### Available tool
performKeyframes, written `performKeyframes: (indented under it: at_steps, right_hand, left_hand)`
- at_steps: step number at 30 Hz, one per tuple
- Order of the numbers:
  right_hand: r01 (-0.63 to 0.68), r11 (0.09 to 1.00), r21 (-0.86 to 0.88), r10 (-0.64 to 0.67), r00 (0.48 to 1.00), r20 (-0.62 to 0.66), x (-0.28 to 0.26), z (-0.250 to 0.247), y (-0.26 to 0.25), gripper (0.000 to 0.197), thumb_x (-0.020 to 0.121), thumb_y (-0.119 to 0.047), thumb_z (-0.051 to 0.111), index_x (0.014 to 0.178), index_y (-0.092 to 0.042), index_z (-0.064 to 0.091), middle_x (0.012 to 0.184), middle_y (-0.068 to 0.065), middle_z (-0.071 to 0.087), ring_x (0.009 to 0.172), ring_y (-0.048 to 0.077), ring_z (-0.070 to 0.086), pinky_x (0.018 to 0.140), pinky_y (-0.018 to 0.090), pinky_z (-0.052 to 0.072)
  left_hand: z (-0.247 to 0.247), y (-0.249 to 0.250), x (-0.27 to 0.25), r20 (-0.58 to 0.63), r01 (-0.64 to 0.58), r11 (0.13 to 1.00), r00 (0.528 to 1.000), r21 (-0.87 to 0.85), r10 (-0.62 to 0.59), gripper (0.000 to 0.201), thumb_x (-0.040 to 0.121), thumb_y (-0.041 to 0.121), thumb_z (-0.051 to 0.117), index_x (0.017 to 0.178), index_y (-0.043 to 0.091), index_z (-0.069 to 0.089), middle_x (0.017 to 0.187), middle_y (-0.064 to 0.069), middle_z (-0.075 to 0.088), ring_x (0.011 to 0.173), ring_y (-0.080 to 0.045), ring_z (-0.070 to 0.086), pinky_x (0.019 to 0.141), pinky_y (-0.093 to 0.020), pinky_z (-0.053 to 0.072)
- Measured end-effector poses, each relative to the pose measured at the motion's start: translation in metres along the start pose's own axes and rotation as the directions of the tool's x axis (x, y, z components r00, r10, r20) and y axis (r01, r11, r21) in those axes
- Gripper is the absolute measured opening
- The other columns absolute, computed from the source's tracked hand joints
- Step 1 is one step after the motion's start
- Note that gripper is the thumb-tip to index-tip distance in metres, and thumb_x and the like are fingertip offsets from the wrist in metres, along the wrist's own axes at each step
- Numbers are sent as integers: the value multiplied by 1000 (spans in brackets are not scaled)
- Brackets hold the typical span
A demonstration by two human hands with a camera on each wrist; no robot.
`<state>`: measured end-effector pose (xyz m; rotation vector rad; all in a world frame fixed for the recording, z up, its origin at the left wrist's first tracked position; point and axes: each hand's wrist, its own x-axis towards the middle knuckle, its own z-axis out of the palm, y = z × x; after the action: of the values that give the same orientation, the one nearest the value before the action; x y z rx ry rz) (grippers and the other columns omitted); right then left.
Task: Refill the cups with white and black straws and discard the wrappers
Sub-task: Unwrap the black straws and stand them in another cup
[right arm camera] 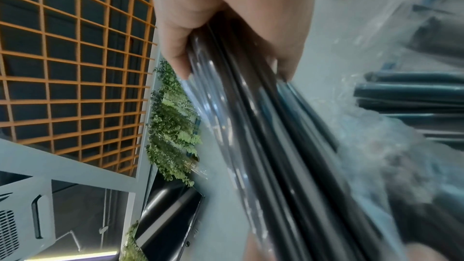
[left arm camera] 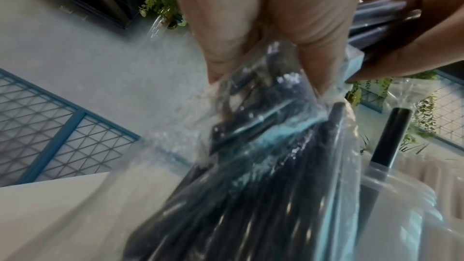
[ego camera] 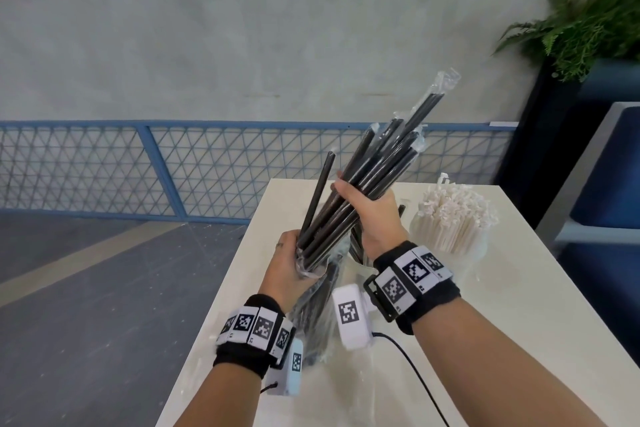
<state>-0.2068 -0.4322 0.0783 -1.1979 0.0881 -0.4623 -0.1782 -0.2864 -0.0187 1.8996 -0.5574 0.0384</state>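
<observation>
Over the white table (ego camera: pixel 519 322) I hold a bundle of black straws (ego camera: pixel 381 163) in clear wrappers, tilted up to the right. My left hand (ego camera: pixel 289 260) grips its lower end, where the wrapper ends (left arm camera: pixel 263 126) bunch under the fingers (left arm camera: pixel 238 27). My right hand (ego camera: pixel 363 208) is wrapped round the middle of the bundle (right arm camera: pixel 263 126). One black straw (ego camera: pixel 318 191) splays out to the left. A cup of white paper-wrapped straws (ego camera: pixel 453 222) stands at the right. A clear cup (left arm camera: pixel 401 215) with one black straw (left arm camera: pixel 391 136) is just beside the bundle.
A clear plastic bag with more black straws (ego camera: pixel 315 315) lies on the table under my hands. A black cable (ego camera: pixel 415 374) runs across the near table. The table's left edge drops to the floor; a blue mesh railing (ego camera: pixel 173 166) and a fern (ego camera: pixel 581 28) stand behind.
</observation>
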Motion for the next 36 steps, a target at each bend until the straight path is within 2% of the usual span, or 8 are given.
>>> performKeyframes:
  at_steps: [5, 10, 13, 17, 24, 29, 32, 36]
  right_hand:
    - [-19, 999, -31, 16, 997, -80, -14, 7, 29, 67, 64, -10, 83, 121, -6, 48, 111, 12, 66, 103, 23, 65, 93, 38, 52]
    - [-60, 997, -38, 52, 982, -180, -13, 13, 32, 31, 73, -3, 75, 101, 4, 64, 91, 11, 70, 83, 20, 68, 84, 37, 55]
    - [-53, 999, 13, 54, 978, -202, -6, 11, 27, 20, 76, 2, 70, 95, 3, 64, 78, 4, 66, 70, 12, 64, 70, 26, 53]
    - [-45, 994, 104, 68, 971, -229, 5, 7, 18, 21, 77, 3, 68, 96, 1, 61, 76, 5, 63, 70, 16, 61, 71, 30, 53]
    - [-13, 985, 173, 54, 970, -236, 21, -1, 1, 21, 76, 2, 67, 95, -1, 58, 72, 5, 60, 65, 20, 59, 67, 33, 52]
    - [-3, 992, 127, 34, 968, -248, 17, 0, 8, 22, 78, 6, 65, 97, -1, 58, 73, 4, 59, 63, 13, 58, 61, 25, 52]
    - [-1, 995, 96, 26, 968, -252, 14, 2, 13, 21, 77, 5, 66, 97, 0, 58, 75, 3, 60, 66, 13, 59, 65, 24, 51]
    - [-11, 991, 132, 45, 965, -259, 20, 1, 7, 19, 78, 5, 65, 93, -3, 56, 70, 4, 56, 59, 13, 56, 57, 26, 50]
  left_hand:
    - [6, 2, 1, -7, -2, 1000, 1000, 13, 2, 51, 74, 8, 72, 111, 24, 41, 112, -7, 50, 97, -6, 55, 78, -6, 45]
    - [6, 3, -1, -4, -15, 999, 1000, 49, 15, 51, 74, 12, 73, 113, 22, 42, 111, -6, 51, 101, -12, 54, 86, -21, 47]
    - [5, 3, 0, -14, -1, 998, 1000, 61, 2, 49, 74, 13, 74, 110, 22, 42, 106, 2, 50, 93, 0, 53, 77, -5, 42]
    - [4, -4, 4, -37, 19, 993, 999, 116, -15, 47, 75, 14, 74, 110, 21, 44, 109, 0, 53, 93, -8, 56, 74, -1, 40]
    - [4, -9, 8, -57, 47, 995, 997, 84, -42, 47, 75, 12, 74, 112, 19, 45, 113, -3, 55, 105, -18, 57, 86, -19, 44]
    - [0, -4, 4, 32, 68, 996, 997, -62, -67, 47, 76, 47, 67, 112, 31, 42, 119, 1, 52, 113, -13, 51, 86, -29, 50]
    - [-1, -7, 6, -16, 25, 1000, 1000, 0, -25, 9, 92, 37, 48, 101, 37, 47, 110, -2, 57, 105, -19, 58, 85, -38, 51]
    - [1, -11, 10, -121, 13, 994, 993, 108, 0, 7, 97, 19, 43, 98, 19, 50, 102, -7, 62, 96, -20, 58, 80, -26, 44]
